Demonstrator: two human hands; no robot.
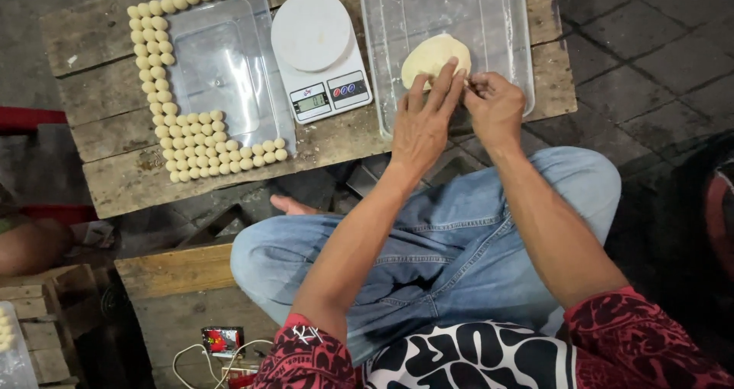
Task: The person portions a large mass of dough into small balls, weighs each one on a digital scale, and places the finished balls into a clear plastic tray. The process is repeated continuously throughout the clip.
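Head view, looking down at a wooden bench. I see both hands at the near edge of the right tray, a clear plastic one. A pale dough lump lies inside that tray, near its front wall.

Left hand: palm down, fingers stretched forward and slightly spread, their tips resting on the near side of the dough lump. Not clamped on it.

Right hand: just beside the left, touching it at the thumb side. Its fingers are drawn together in a pinch just right of the lump; I cannot tell whether a bit of dough sits between them.

Centre of bench: white scale with a round pan, between the two trays.

Left tray: clear, bare in the middle. Small dough balls run in rows along its top, left and bottom edges, bunched thickest at the bottom.

The person sits cross-legged in jeans, knees just under the bench edge.
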